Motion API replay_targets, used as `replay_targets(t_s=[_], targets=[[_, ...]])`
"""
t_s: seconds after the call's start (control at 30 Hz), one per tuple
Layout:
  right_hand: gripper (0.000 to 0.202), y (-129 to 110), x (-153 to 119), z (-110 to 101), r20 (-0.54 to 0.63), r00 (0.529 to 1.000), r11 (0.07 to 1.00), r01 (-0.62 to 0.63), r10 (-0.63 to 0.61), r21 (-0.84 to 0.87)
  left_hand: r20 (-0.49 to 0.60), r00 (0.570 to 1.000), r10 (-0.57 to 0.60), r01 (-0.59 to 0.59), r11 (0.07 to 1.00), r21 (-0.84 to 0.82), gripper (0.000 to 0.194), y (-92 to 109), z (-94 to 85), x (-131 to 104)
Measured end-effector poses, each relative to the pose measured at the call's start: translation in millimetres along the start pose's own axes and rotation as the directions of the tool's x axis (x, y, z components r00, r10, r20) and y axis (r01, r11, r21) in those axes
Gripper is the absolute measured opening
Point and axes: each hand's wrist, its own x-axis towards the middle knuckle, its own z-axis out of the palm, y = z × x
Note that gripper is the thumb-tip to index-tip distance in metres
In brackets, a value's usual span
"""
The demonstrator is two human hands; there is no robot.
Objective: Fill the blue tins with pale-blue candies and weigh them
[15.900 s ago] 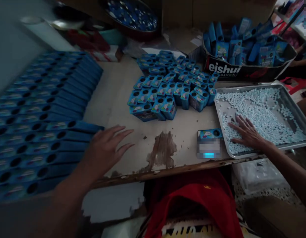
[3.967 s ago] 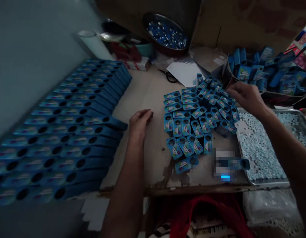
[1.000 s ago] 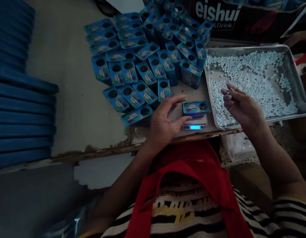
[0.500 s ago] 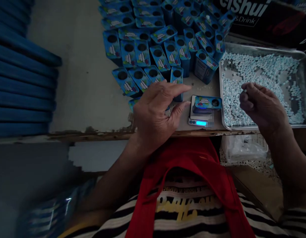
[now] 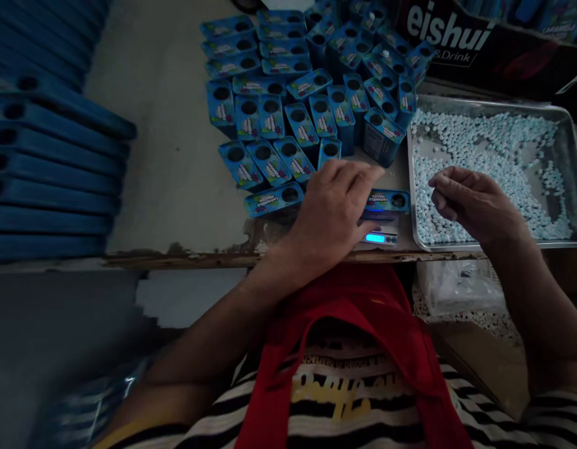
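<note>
A small blue candy box with a round hole in its top stands on a digital scale whose display glows blue. Over the left end of that box is my left hand, fingers and thumb apart on either side of it; contact cannot be made out. My right hand hovers above the left part of a metal tray, thumb and fingers pinched together. What lies between those fingertips is too small to tell. Pale blue and white candies are spread over the tray.
Rows of similar blue boxes fill the table behind my left hand. Larger blue packs are stacked at the left. Behind the tray stands a black carton. The worn table edge runs along the front.
My left hand has moved right, to the box on the scale. My right hand has shifted left over the tray, still pinched. The view has shifted slightly.
</note>
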Motion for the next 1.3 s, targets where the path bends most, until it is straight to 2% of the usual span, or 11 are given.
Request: replay_targets(t_s=[0.13, 0.23, 0.33, 0.4, 0.47, 0.57, 0.7, 0.8, 0.93, 1.07, 1.3], targets=[[0.033, 3, 3, -7, -0.079, 0.986, 0.969, 0.131, -0.15, -0.21, 0.121, 0.992, 0.045, -0.04, 0.998, -0.048, 0.062, 8, 29.0, 22], [0.021, 16, 1, -29, -0.144, 0.909, 0.724, 0.208, -0.392, -0.658, 0.188, 0.976, 0.109, -0.093, 0.991, -0.092, 0.039, 15, 30.1, 29], [0.028, 39, 3, -51, -0.148, 0.798, 0.299, 0.042, -0.584, -0.953, 0.026, 0.991, 0.134, -0.132, 0.989, -0.066, 0.038, 9, 0.0, 27], [0.032, 51, 12, -52, -0.122, 0.788, 0.291, 0.075, -0.603, -0.954, -0.167, 0.977, 0.132, -0.131, 0.991, 0.013, 0.04, -13, -37.3, 23], [0.029, 52, 23, -35, -0.051, 0.774, 0.345, 0.221, -0.632, -0.912, -0.346, 0.931, 0.116, -0.077, 0.989, 0.125, 0.048, -56, -84.6, 20], [0.02, 38, 44, 15, 0.141, 0.705, 0.265, 0.434, -0.696, -0.861, -0.418, 0.901, -0.12, 0.231, 0.946, 0.226, 0.076, -160, -155.4, 26], [0.032, 18, 74, 77, 0.437, 0.713, -0.024, 0.509, -0.548, -0.861, -0.381, 0.727, -0.571, 0.652, 0.748, 0.123, 0.101, -308, -215.8, 51], [0.032, 17, 90, 87, 0.517, 0.732, -0.172, 0.497, -0.444, -0.851, -0.218, 0.747, -0.628, 0.645, 0.764, 0.009, 0.082, -374, -238.4, 62], [0.027, 25, 109, 68, 0.554, 0.703, -0.122, 0.565, -0.446, -0.816, 0.082, 0.761, -0.643, 0.649, 0.755, -0.095, 0.065, -418, -238.2, 58], [0.032, 18, 106, 49, 0.567, 0.651, -0.006, 0.654, -0.505, -0.756, 0.231, 0.748, -0.622, 0.655, 0.748, -0.106, 0.058, -435, -219.7, 35], [0.034, -16, 28, 41, 0.096, 0.859, 0.338, 0.297, -0.503, -0.893, 0.203, 0.846, -0.493, 0.518, 0.85, -0.096, 0.081, -430, -173.8, -28]])
